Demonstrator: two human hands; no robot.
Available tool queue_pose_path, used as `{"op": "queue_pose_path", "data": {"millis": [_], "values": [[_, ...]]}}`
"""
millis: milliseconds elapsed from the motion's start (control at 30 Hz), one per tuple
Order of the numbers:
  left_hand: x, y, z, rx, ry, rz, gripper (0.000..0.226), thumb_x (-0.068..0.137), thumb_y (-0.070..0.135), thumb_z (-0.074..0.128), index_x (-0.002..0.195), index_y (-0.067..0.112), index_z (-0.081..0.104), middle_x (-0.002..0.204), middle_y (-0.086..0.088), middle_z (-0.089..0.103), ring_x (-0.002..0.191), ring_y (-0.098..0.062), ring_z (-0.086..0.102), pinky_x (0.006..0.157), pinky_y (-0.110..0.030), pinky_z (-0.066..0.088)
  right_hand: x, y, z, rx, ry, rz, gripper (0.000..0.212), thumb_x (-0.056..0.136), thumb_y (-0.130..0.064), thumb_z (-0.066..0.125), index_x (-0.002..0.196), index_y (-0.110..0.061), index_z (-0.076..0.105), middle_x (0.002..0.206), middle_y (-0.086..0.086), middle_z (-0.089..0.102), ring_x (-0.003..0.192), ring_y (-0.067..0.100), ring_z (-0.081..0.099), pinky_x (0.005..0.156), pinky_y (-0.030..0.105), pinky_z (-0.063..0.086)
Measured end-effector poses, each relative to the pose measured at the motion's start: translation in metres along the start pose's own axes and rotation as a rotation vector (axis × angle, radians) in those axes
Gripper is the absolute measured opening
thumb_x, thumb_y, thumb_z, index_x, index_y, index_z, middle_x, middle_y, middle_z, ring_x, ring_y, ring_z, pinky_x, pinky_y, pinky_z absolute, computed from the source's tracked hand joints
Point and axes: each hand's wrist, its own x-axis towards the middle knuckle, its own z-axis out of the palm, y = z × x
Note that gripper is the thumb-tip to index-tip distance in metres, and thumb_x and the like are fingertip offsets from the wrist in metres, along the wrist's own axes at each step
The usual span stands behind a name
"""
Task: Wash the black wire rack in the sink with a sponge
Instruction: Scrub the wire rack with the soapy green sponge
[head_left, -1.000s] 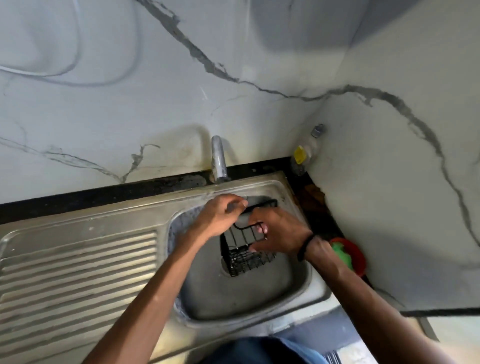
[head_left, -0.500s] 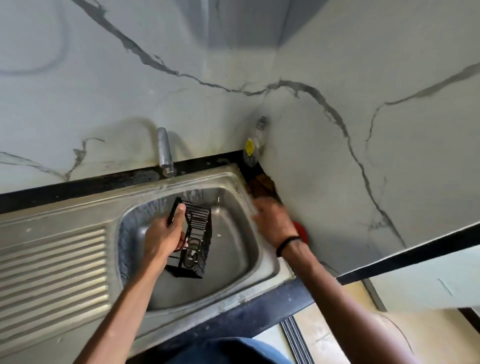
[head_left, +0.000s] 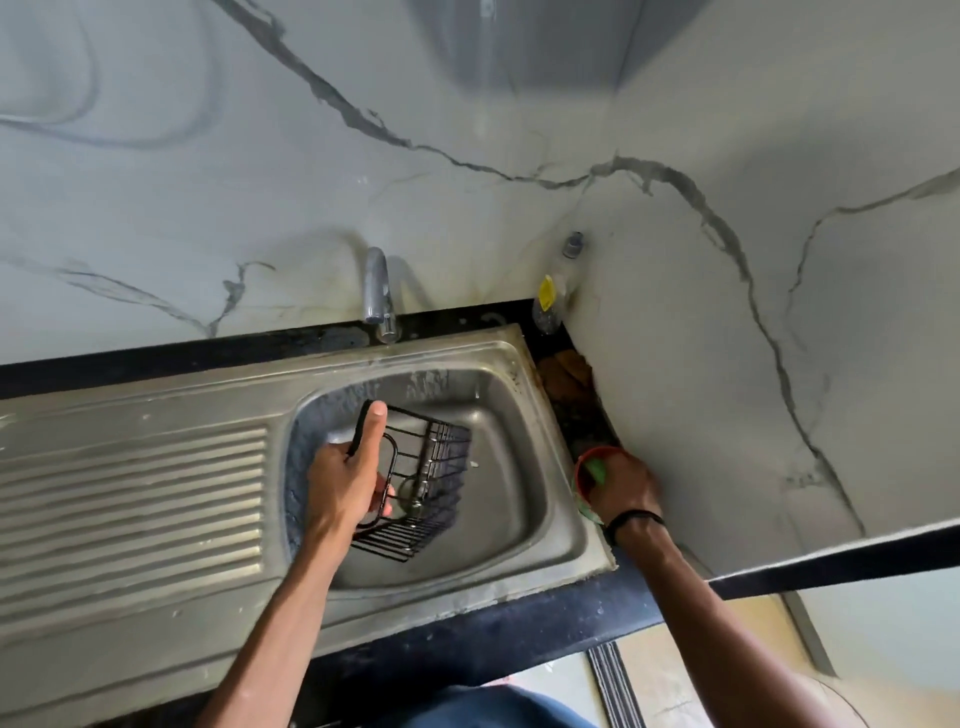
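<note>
The black wire rack (head_left: 434, 478) hangs tilted over the steel sink (head_left: 524, 431) basin. My left hand (head_left: 345, 480) grips its left rim, thumb pointing up along the wire. My right hand (head_left: 621, 488) is off to the right of the basin, fingers down in a small red bowl (head_left: 584, 470) on the dark counter. A green sponge (head_left: 596, 472) shows in the bowl at my fingertips; whether the fingers have closed on it is hidden by the back of the hand.
A chrome tap (head_left: 378, 293) stands behind the basin. A clear bottle with a yellow label (head_left: 550, 299) sits in the back corner, with a brown rag (head_left: 566, 376) in front of it. The ribbed drainboard (head_left: 135, 499) lies to the left. Marble walls close in behind and on the right.
My right hand let go of the rack and went right, to the red bowl. My left hand now holds the rack alone, turned on its side.
</note>
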Motion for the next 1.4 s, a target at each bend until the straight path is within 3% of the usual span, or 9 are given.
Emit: {"op": "queue_pose_path", "data": {"millis": [300,500,700,800,967,1100,1233,1333,1400], "values": [[-0.02,-0.011,-0.003,-0.331,-0.189,-0.195,0.066,0.09,0.075,0.053,0.05,0.023,0.043,0.045,0.005,0.032,0.041,-0.015,0.025,0.046,-0.027,0.022,-0.019,-0.045,-0.04,0.274,0.281,-0.112,0.01,0.084,-0.017,0.067,0.088,-0.008,0.065,0.088,0.017,0.067,0.08,0.039,0.063,0.069,0.044,0.054],[-0.012,-0.005,0.001,-0.126,-0.265,-0.09,0.064,0.087,0.076,0.054,0.053,0.024,0.037,0.047,0.004,0.03,0.04,-0.015,0.025,0.046,-0.027,0.022,-0.01,-0.129,0.005,0.862,-0.138,-0.036,0.015,0.087,-0.004,0.064,0.092,-0.017,0.059,0.094,0.008,0.07,0.094,0.032,0.071,0.08,0.051,0.06],[0.009,0.008,-0.036,0.329,-0.194,0.314,0.075,0.098,0.071,0.044,0.066,0.006,0.06,0.039,0.002,0.046,0.033,-0.009,0.048,0.055,-0.028,0.056,-0.009,-0.148,0.015,1.383,-0.385,0.061,0.051,0.09,0.016,0.057,0.133,-0.01,0.053,0.123,0.017,0.065,0.1,0.042,0.071,0.071,0.05,0.062],[0.021,0.009,-0.045,0.534,-0.06,0.54,0.08,0.09,0.085,0.032,0.073,0.016,0.069,0.042,0.003,0.054,0.03,-0.007,0.047,0.037,-0.024,0.044,-0.006,-0.149,0.015,1.557,-0.469,0.118,0.051,0.088,0.021,0.052,0.131,-0.007,0.056,0.125,0.02,0.064,0.108,0.045,0.067,0.077,0.051,0.061],[0.035,-0.002,-0.045,0.588,0.031,0.551,0.099,0.08,0.099,0.023,0.055,0.009,0.058,0.049,-0.005,0.066,0.033,-0.023,0.049,0.047,-0.02,0.031,-0.006,-0.155,0.013,1.632,-0.586,0.232,0.03,0.088,0.0,0.068,0.118,-0.003,0.063,0.121,0.022,0.068,0.115,0.039,0.065,0.097,0.059,0.053],[0.029,-0.004,-0.039,0.493,0.065,0.54,0.084,0.078,0.093,0.043,0.045,0.016,0.044,0.035,0.006,0.035,0.031,-0.012,0.026,0.053,-0.026,0.037,-0.01,-0.15,0.022,1.505,-0.305,0.277,0.029,0.086,-0.012,0.077,0.113,-0.009,0.069,0.113,0.016,0.073,0.105,0.033,0.07,0.086,0.053,0.058],[0.028,-0.006,-0.029,0.291,-0.042,0.294,0.076,0.08,0.085,0.059,0.065,0.011,0.072,0.044,0.0,0.059,0.033,-0.011,0.043,0.041,-0.027,0.046,-0.019,-0.131,0.025,1.468,0.064,0.3,0.02,0.08,-0.011,0.084,0.092,-0.017,0.07,0.105,0.019,0.072,0.091,0.031,0.072,0.067,0.036,0.058],[0.031,-0.008,-0.017,0.257,-0.178,0.153,0.03,0.099,0.053,0.06,0.098,0.026,0.073,0.063,0.004,0.073,0.046,-0.01,0.067,0.058,-0.039,0.062,-0.024,-0.12,0.028,1.535,0.031,0.327,0.026,0.083,0.001,0.078,0.098,-0.018,0.068,0.109,0.016,0.068,0.092,0.035,0.072,0.062,0.037,0.062],[0.034,-0.009,-0.01,0.397,-0.125,0.254,0.026,0.104,0.039,0.053,0.104,0.021,0.072,0.067,0.007,0.073,0.043,-0.003,0.06,0.05,-0.033,0.057,-0.024,-0.117,0.037,1.522,-0.027,0.321,0.03,0.084,0.006,0.075,0.102,-0.017,0.071,0.114,0.018,0.067,0.097,0.038,0.071,0.063,0.037,0.063]]}}
